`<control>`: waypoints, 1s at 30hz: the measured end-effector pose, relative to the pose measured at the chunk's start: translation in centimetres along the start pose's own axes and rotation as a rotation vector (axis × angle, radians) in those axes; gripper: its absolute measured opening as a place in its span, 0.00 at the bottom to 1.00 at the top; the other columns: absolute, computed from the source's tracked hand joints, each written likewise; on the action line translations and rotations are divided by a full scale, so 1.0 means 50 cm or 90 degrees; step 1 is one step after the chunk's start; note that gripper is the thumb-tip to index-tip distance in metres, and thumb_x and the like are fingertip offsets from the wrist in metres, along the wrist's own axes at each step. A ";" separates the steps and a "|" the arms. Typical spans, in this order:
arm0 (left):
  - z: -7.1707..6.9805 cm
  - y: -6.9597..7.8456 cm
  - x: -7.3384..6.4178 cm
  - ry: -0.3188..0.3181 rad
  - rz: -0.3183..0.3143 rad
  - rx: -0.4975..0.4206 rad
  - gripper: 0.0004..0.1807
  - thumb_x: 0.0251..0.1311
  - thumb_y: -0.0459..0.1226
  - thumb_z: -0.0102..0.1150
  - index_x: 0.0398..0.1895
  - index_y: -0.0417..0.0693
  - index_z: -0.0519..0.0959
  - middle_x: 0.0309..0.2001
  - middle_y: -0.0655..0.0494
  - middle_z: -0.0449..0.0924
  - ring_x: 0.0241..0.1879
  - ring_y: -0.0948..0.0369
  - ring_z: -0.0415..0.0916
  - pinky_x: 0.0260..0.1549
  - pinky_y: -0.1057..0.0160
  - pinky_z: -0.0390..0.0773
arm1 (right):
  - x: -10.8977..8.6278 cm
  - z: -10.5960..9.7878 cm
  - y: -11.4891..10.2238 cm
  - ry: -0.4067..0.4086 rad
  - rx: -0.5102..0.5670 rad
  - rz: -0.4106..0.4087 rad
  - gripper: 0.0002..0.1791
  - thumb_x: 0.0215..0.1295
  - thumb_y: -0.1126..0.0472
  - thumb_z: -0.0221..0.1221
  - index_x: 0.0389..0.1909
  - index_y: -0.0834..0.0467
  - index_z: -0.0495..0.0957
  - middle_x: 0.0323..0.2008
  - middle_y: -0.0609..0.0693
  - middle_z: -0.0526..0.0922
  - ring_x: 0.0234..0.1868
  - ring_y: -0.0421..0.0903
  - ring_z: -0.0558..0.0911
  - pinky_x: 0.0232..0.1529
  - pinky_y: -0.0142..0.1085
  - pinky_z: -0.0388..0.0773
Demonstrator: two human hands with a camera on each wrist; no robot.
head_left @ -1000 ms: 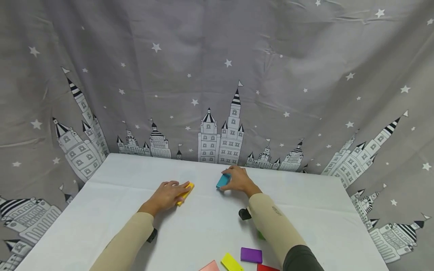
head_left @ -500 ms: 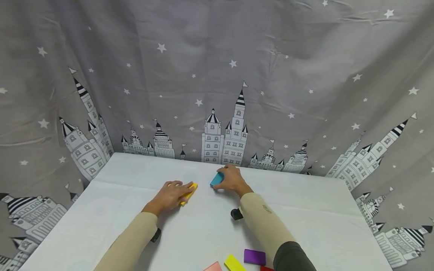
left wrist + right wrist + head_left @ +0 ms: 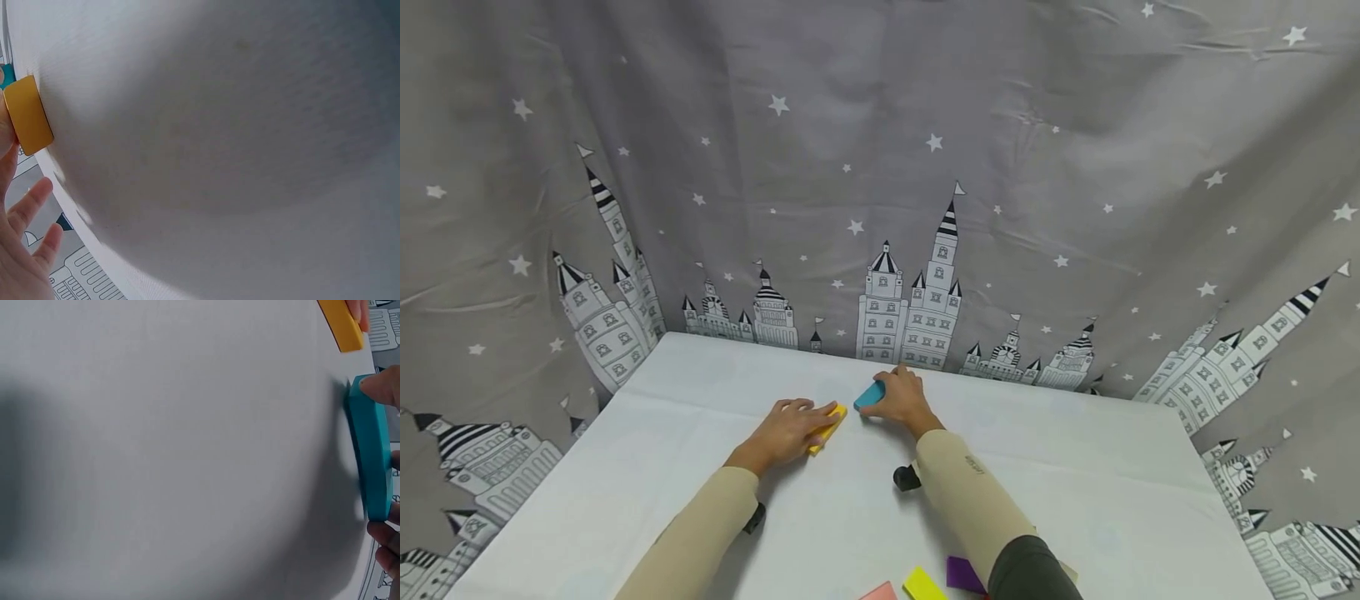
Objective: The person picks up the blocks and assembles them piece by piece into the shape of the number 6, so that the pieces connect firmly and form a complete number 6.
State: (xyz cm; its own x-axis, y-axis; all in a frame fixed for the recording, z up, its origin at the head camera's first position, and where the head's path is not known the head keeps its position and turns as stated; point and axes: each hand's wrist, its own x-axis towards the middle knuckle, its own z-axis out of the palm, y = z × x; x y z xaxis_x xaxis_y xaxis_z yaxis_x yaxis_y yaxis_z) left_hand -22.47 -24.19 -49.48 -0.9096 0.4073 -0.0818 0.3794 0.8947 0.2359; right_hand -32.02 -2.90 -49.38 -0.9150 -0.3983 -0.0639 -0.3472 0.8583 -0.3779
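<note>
My left hand (image 3: 786, 431) grips an orange-yellow rectangular block (image 3: 832, 429) by its ends, near the middle of the white table. To its right, my right hand (image 3: 904, 400) holds a teal block (image 3: 869, 395) between thumb and fingers. A short gap separates the two blocks. In the right wrist view, the teal block (image 3: 372, 450) stands on edge with the thumb at one end and fingertips at the other; the orange-yellow block's end (image 3: 344, 328) shows above it. The left wrist view catches the orange-yellow block (image 3: 29, 115) at its left edge, some fingers spread below.
At the table's front lie a pink block (image 3: 880, 592), a bright yellow block (image 3: 923, 585) and a purple block (image 3: 962, 573), the last partly behind my right forearm. A beige edge (image 3: 1068, 572) peeks out beside the sleeve. A grey castle-print curtain (image 3: 820, 100) hangs behind the table.
My right hand has moved left with the teal block, bringing it closer to the orange-yellow block, and the teal block has turned slightly. The left hand keeps its hold. The head view has shifted slightly.
</note>
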 end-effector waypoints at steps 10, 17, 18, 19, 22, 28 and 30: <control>0.000 0.002 0.002 -0.006 -0.003 0.011 0.27 0.65 0.42 0.57 0.67 0.54 0.70 0.70 0.57 0.63 0.65 0.44 0.63 0.63 0.40 0.58 | 0.003 0.016 -0.005 0.022 0.007 0.012 0.38 0.49 0.37 0.67 0.58 0.54 0.77 0.54 0.56 0.70 0.51 0.53 0.70 0.58 0.48 0.67; 0.002 0.004 -0.002 -0.004 -0.014 -0.012 0.27 0.64 0.42 0.58 0.67 0.54 0.70 0.70 0.57 0.64 0.65 0.44 0.62 0.64 0.39 0.57 | -0.001 0.014 0.007 0.005 0.015 -0.047 0.35 0.50 0.35 0.67 0.58 0.48 0.78 0.63 0.55 0.67 0.60 0.56 0.68 0.61 0.52 0.65; 0.002 0.003 -0.002 -0.004 -0.017 -0.014 0.27 0.64 0.42 0.58 0.67 0.54 0.70 0.70 0.57 0.64 0.66 0.44 0.62 0.64 0.40 0.57 | -0.002 0.011 0.008 -0.003 0.020 -0.060 0.34 0.51 0.36 0.67 0.58 0.47 0.78 0.64 0.55 0.66 0.62 0.56 0.67 0.62 0.53 0.64; 0.003 0.004 -0.002 -0.005 -0.020 -0.015 0.27 0.64 0.42 0.58 0.67 0.54 0.70 0.70 0.58 0.64 0.66 0.44 0.62 0.64 0.40 0.57 | -0.003 0.008 0.010 -0.011 0.022 -0.072 0.32 0.52 0.38 0.67 0.57 0.47 0.79 0.65 0.55 0.66 0.63 0.56 0.67 0.63 0.54 0.63; 0.003 0.003 -0.003 -0.003 -0.025 -0.011 0.27 0.64 0.42 0.58 0.67 0.55 0.70 0.70 0.58 0.64 0.66 0.45 0.62 0.65 0.40 0.57 | -0.002 0.002 0.016 -0.030 0.031 -0.103 0.27 0.55 0.43 0.68 0.56 0.46 0.80 0.65 0.53 0.66 0.64 0.56 0.66 0.65 0.54 0.62; 0.001 0.004 -0.004 0.007 -0.008 -0.003 0.26 0.64 0.41 0.58 0.67 0.53 0.71 0.70 0.56 0.65 0.65 0.44 0.63 0.63 0.40 0.58 | 0.009 0.002 0.024 -0.046 0.036 -0.132 0.23 0.58 0.48 0.67 0.55 0.47 0.81 0.65 0.54 0.67 0.65 0.56 0.66 0.64 0.51 0.66; 0.000 0.004 -0.004 0.008 -0.005 -0.011 0.26 0.64 0.42 0.58 0.67 0.53 0.71 0.70 0.57 0.64 0.65 0.44 0.63 0.64 0.40 0.58 | 0.012 0.003 0.024 -0.047 0.045 -0.131 0.23 0.57 0.49 0.68 0.55 0.48 0.81 0.65 0.55 0.67 0.65 0.57 0.66 0.65 0.51 0.66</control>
State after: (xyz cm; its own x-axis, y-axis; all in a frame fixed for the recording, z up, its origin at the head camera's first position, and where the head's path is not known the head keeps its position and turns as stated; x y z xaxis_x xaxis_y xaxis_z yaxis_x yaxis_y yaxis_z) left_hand -22.20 -24.09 -49.39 -0.9145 0.3983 -0.0717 0.3699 0.8944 0.2514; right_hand -32.98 -2.16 -50.00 -0.8081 -0.5873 -0.0452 -0.5073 0.7330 -0.4531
